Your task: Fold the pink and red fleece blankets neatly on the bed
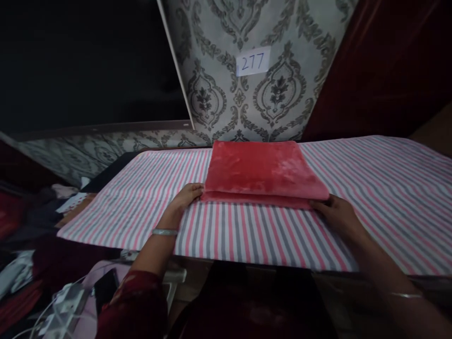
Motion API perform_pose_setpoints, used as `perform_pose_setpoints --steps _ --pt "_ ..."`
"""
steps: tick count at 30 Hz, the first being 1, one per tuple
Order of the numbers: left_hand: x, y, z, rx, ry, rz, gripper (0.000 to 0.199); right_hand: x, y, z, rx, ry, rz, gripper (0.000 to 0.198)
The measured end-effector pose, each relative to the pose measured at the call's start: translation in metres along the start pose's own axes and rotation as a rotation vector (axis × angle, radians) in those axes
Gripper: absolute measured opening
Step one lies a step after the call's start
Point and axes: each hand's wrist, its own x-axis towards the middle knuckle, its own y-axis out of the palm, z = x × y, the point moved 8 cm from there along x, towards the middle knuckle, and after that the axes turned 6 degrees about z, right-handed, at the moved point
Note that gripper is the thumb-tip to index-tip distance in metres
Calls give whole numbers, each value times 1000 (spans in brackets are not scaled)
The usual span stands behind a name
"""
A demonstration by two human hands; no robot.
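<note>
A folded red plush cloth, shaped into a flat rectangle with layers showing at its front edge, lies on the striped sheet. At its near left corner, the fingers of my left hand close on the cloth's edge. My right hand grips the near right corner, its thumb in front of the lower layer and the other fingers partly hidden by the fold. Both wrists wear a thin bangle.
Against the patterned wall hangs a paper marked 277. A large dark screen stands at the back left. Below left are a power strip with white cables, a dark phone and heaped clothes.
</note>
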Motion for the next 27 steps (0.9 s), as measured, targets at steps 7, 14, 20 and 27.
perform_pose_setpoints --steps 7,14,20,27 --pt "7 3 -1 24 -35 250 14 -13 -4 13 -71 87 -115 26" --pt "14 -2 7 31 -86 297 22 -16 -4 6 -23 99 -176 29" --pt "14 2 10 71 -70 407 27 -15 -10 0 61 153 -244 46" --pt "17 5 11 155 -33 337 20 -17 -7 7 20 185 -232 47"
